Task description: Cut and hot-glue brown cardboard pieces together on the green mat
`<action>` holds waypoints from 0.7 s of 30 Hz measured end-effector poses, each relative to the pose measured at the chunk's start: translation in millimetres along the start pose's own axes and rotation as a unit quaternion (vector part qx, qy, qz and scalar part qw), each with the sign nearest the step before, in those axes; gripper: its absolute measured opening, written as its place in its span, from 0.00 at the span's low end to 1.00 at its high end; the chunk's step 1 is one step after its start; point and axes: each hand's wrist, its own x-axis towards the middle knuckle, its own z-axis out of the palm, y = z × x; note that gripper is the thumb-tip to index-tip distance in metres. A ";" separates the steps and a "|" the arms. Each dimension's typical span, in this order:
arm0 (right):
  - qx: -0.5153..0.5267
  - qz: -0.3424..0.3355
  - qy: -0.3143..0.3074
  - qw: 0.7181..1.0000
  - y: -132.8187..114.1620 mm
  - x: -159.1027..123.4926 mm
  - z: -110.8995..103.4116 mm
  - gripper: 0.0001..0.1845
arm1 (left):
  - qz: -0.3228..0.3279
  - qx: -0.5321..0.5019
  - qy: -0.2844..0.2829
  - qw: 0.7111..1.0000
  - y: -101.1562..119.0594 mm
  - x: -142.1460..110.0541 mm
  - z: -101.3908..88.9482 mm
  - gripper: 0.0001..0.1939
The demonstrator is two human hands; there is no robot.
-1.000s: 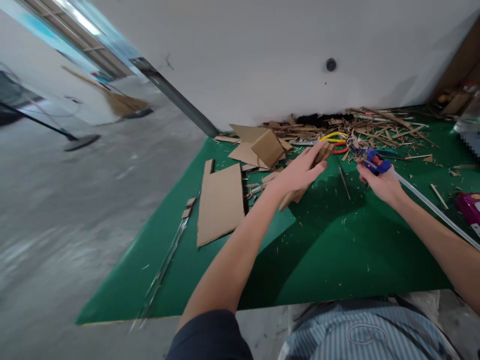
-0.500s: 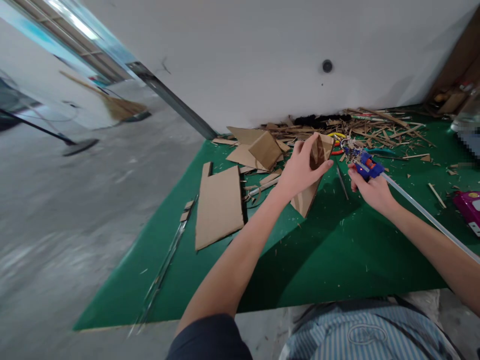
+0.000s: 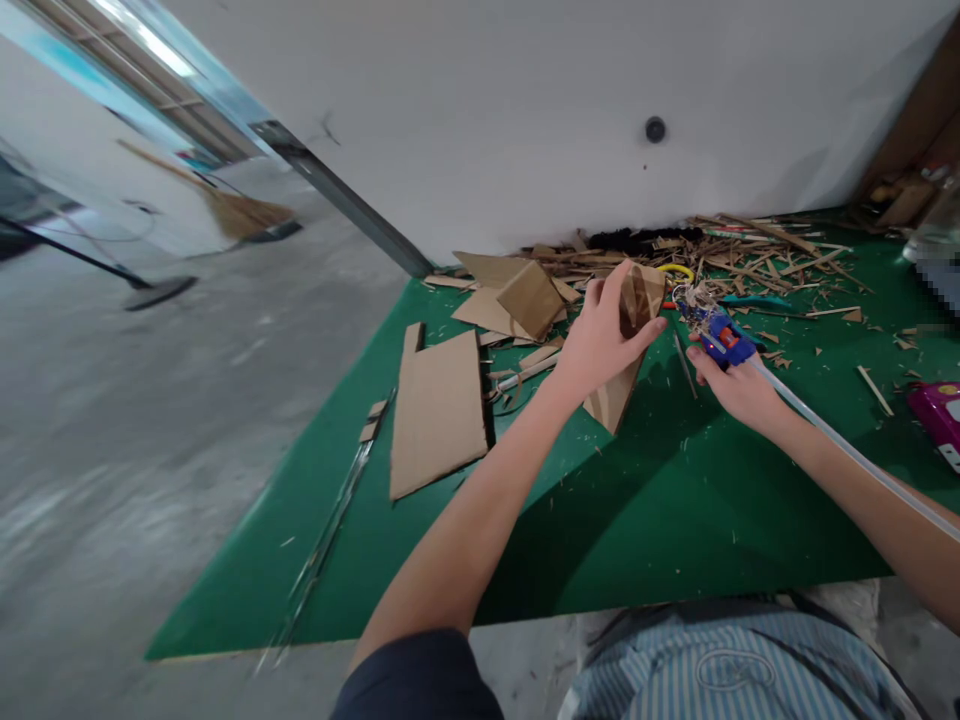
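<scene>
My left hand (image 3: 606,333) grips a folded cardboard piece (image 3: 616,398) by its upper part, holding it tilted over the green table (image 3: 637,530). In my right hand (image 3: 739,385) is a blue hot glue gun (image 3: 724,338), with a long pale glue stick (image 3: 817,420) trailing from its back along my forearm. The gun's nozzle, covered in stringy glue and scraps, points toward the cardboard's right edge and looks close to it. Whether they touch I cannot tell.
Left of my arm lies a flat cardboard sheet (image 3: 439,415), beside thin clear strips (image 3: 337,510). Cardboard offcuts (image 3: 510,295) and a heap of scrap strips (image 3: 765,250) line the wall. A magenta object (image 3: 936,415) sits at the right edge.
My right hand has moved the glue gun slightly left, nearer the cardboard piece. My left hand keeps its grip almost unmoved.
</scene>
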 end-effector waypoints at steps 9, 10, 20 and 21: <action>-0.002 -0.002 -0.013 1.000 14.9 2.8 2.7 0.22 | 0.012 0.001 0.036 0.999 -0.7 0.0 2.8 0.38; -0.001 -0.001 -0.013 1.000 15.5 3.0 3.0 0.21 | 0.011 0.004 0.040 0.999 -0.8 0.1 2.8 0.37; -0.013 -0.019 0.008 1.000 7.3 5.3 -4.2 0.22 | -0.008 0.036 0.033 0.999 3.6 -1.9 1.3 0.37; -0.009 -0.017 0.006 1.000 7.6 5.5 -4.1 0.22 | -0.008 0.037 0.032 0.999 4.2 -2.0 1.1 0.37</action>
